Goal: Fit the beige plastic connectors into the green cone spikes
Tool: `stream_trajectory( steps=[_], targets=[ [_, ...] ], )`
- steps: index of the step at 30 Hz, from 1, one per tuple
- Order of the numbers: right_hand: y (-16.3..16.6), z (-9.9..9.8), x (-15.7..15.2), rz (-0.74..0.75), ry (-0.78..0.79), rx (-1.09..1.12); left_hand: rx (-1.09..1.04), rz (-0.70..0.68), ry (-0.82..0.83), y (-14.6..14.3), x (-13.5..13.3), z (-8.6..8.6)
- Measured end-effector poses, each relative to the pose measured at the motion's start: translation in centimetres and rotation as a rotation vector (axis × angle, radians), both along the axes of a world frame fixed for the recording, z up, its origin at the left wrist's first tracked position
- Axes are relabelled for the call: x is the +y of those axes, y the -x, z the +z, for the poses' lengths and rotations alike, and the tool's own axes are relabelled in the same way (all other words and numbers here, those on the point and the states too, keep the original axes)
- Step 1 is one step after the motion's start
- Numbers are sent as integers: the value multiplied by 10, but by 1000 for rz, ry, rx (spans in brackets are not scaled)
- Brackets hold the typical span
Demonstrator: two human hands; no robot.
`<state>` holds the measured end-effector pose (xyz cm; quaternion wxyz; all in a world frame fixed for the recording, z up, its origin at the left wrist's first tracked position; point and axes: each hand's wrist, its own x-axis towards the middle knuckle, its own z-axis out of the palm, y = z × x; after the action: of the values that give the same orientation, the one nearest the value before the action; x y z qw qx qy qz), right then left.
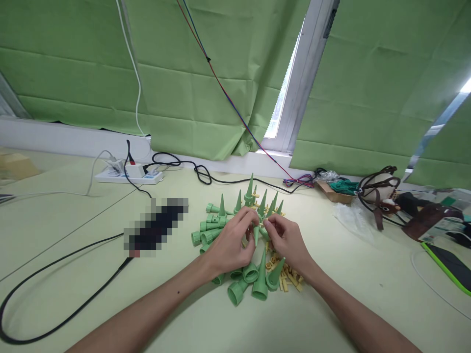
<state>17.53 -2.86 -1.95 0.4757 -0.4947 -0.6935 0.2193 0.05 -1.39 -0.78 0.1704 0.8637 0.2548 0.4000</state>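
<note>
My left hand (232,241) is closed around a green plastic spike (256,236), a hollow cone whose point faces down. Close to the spike's upper end, the fingertips of my right hand (289,239) pinch a small yellow plastic piece, mostly hidden by the fingers. Several more green spikes stand upright behind both hands, one tall spike (249,190) among them. Others lie on their sides to the left and in front, such as a wide-mouthed spike (260,287). Loose yellow pieces (290,278) are heaped below my right hand.
On the pale table (176,314), a pixelated dark object (156,228) with a black cable lies left. A white power strip (128,175) sits near the wall. At right are a small cardboard box (334,191), a bag (379,189) and a green-edged black device (451,264).
</note>
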Motion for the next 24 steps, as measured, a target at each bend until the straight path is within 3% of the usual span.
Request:
stream_trajectory(
  steps=[8, 16, 24],
  targets=[
    [0, 0, 0, -11, 2, 78, -58, 25, -4, -1, 1, 2],
    [2, 4, -5, -20, -38, 141, -176, 205, 42, -4, 1, 5],
    [3, 3, -6, -10, -60, 163, -46, 262, 175, -3, 0, 10]
  ],
)
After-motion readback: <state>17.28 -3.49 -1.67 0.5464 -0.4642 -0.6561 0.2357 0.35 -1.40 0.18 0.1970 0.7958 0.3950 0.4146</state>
